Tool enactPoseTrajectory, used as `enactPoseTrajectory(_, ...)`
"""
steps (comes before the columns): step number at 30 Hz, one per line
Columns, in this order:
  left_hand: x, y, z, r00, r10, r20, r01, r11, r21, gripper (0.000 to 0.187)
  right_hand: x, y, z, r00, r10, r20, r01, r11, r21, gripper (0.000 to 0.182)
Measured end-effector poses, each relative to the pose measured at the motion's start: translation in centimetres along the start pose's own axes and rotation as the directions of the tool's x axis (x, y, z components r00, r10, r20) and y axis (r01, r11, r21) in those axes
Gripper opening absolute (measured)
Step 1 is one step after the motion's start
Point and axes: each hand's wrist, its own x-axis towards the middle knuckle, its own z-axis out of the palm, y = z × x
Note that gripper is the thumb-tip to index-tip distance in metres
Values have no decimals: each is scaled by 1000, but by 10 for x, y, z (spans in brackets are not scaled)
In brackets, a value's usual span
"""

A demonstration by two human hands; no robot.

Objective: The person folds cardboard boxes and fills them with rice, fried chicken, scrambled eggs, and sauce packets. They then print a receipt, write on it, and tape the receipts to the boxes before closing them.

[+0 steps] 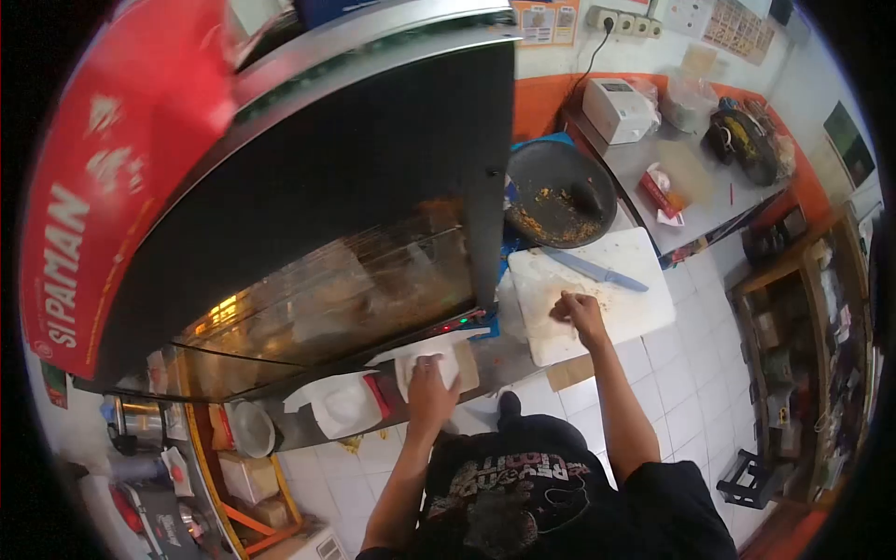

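My left hand [431, 390] is over an open food box lined with white paper [445, 362], its fingers and thumb bent round the paper inside. A second paper-lined box [345, 405] with a red side stands just left of it, holding something white. My right hand [581, 317] is above the white cutting board [635, 317], fingers drawn together in a pinch. Small brown bits lie under and beside the fingertips; what they hold is too small to make out. Across the board's far part lies a knife with a blue-grey handle [623, 279].
A large dark pan [560, 201] with food crumbs stands behind the board. The tall glass-fronted display cabinet [336, 289] rises at left beside a red banner [121, 187]. A steel table [695, 177] carries a white printer [619, 110]. Shelves [793, 327] stand right; a black crate [747, 481] sits on the floor.
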Motion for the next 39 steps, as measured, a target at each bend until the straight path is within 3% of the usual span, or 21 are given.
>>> enactPoseTrajectory(2,1,61,-29,930,234,284,-89,892,-444,55,-59,-68,21,989,138,54,-149,920,363,51)
enactPoseTrajectory(3,-1,95,-37,932,332,145,-242,868,-434,50,-78,-83,29,987,142,69,-158,920,360,51)
enactPoseTrajectory(4,-1,125,-38,905,425,8,-387,832,-398,45,-95,-91,37,988,127,91,-156,840,520,53)
enactPoseTrajectory(5,2,144,-34,913,407,13,-370,843,-389,45,-112,-97,45,987,115,112,-160,731,664,57)
enactPoseTrajectory(10,32,174,-20,830,520,-202,-555,735,-390,26,-157,-118,54,982,-69,176,-91,643,760,55)
enactPoseTrajectory(13,24,188,-49,789,569,-234,-613,700,-367,28,-158,-103,42,914,-387,121,357,909,216,54)
enactPoseTrajectory(14,20,192,-56,755,603,-258,-654,668,-354,30,-159,-97,36,910,-394,126,362,906,218,54)
enactPoseTrajectory(15,14,197,-60,755,599,-267,-655,671,-346,30,-158,-93,32,843,-495,212,534,819,-210,57)
enactPoseTrajectory(16,6,204,-60,706,651,-280,-708,635,-309,30,-154,-91,31,770,-540,339,625,533,-571,61)
enactPoseTrajectory(18,-7,215,-69,660,688,-301,-751,609,-256,30,-143,-99,43,832,-441,336,553,615,-562,75)
enactPoseTrajectory(20,-14,221,-81,639,765,-85,-765,619,-180,32,-131,-111,58,741,-611,278,646,537,-542,82)
enactPoseTrajectory(21,-14,216,-84,581,794,-179,-812,551,-192,35,-127,-116,64,699,-665,264,680,503,-534,85)
enactPoseTrajectory(22,-10,211,-89,589,785,-192,-808,563,-174,35,-130,-118,65,783,-582,219,622,733,-276,85)
enactPoseTrajectory(23,-5,204,-96,546,773,-324,-838,510,-195,36,-136,-122,65,855,-472,215,481,877,11,87)
enactPoseTrajectory(24,0,196,-103,494,746,-447,-868,451,-207,37,-140,-127,67,904,-346,251,270,918,290,92)
enactPoseTrajectory(25,13,178,-115,471,703,-533,-869,472,-146,32,-151,-145,69,895,-294,334,78,843,533,101)
enactPoseTrajectory(26,38,156,-120,451,674,-585,-857,510,-72,28,-156,-155,71,915,-226,334,-14,810,586,103)
enactPoseTrajectory(30,132,70,-125,367,690,-624,-572,697,433,68,-168,-174,80,908,-200,369,-114,729,675,99)
enactPoseTrajectory(32,153,33,-135,355,712,-606,-446,699,560,74,-168,-185,92,902,-216,373,-114,716,689,100)
enactPoseTrajectory(34,159,-3,-145,308,848,-432,-289,516,807,72,-167,-187,100,882,-263,392,-67,753,654,100)
enactPoseTrajectory(39,136,-86,-174,345,852,-393,-300,497,814,67,-175,-188,123,874,-295,386,-3,791,612,102)
